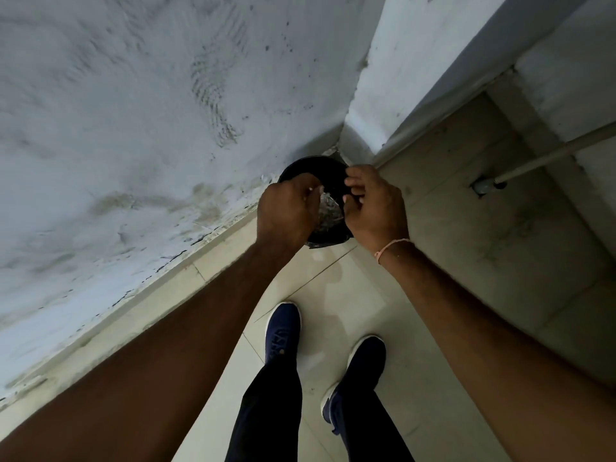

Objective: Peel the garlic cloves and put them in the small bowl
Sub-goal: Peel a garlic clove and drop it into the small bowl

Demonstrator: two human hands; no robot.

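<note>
I stand over a black bin (313, 166) in the corner of the floor, and both hands hover above its mouth. My left hand (286, 211) has its fingers curled, with a small pale scrap that looks like garlic peel (311, 188) pinched at the fingertips. My right hand (375, 208) is just to the right, its fingers loosely bent and nothing visible in them. Pale papery scraps (328, 213) lie inside the bin between the hands. No garlic cloves and no small bowl are in view.
A stained white wall (133, 128) runs along the left and meets a white pillar (393, 95) behind the bin. The floor is pale tile (466, 245), with a grey pipe (550, 155) at the right. My two blue shoes (283, 331) stand behind the bin.
</note>
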